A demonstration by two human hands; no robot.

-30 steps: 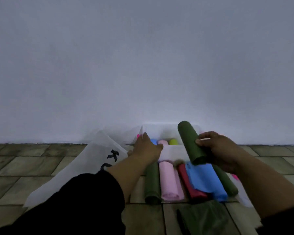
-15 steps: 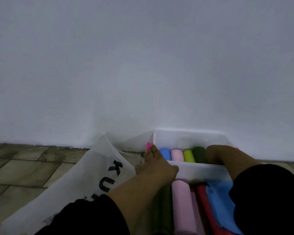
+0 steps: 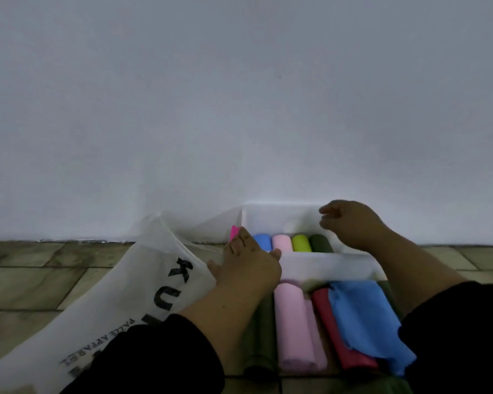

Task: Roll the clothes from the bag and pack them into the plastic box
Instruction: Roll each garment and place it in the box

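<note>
**Operator:** Tiled floor (image 3: 34,282) against a plain white wall (image 3: 239,109), dim light. I start at the plastic box (image 3: 330,267), which sits on the floor right at the wall's foot. Four rolls stand in a row inside it: blue roll (image 3: 263,242), pink roll (image 3: 282,243), lime roll (image 3: 300,242), dark green roll (image 3: 320,243).

**Observer:** And the hands?

**Operator:** My left hand (image 3: 251,264) lies flat on the box's near left corner, fingers spread, gripping nothing that I can see. My right hand (image 3: 350,223) hovers over the box's right end, fingers loosely curled and empty.

**Observer:** How do you do this step well?

**Operator:** I judge the dark green roll is just seated, so the left hand should brace the box while the right presses the row snug to the left, leaving room on the right. More rolls wait on the floor just before the box: a long pink roll (image 3: 293,328), a red roll (image 3: 339,336) with a loose blue cloth (image 3: 365,319) over it, a dark green one (image 3: 261,336) beside my left forearm. That blue cloth looks unrolled; I'd roll it tight first.

**Observer:** Any writing?

**Operator:** On the white bag (image 3: 120,294) to the left, large black letters "KU", the rest hidden by my sleeve (image 3: 154,362). Smaller print seems to read "PAZZLE APPAREL", though it is upside-down and soft.
</note>
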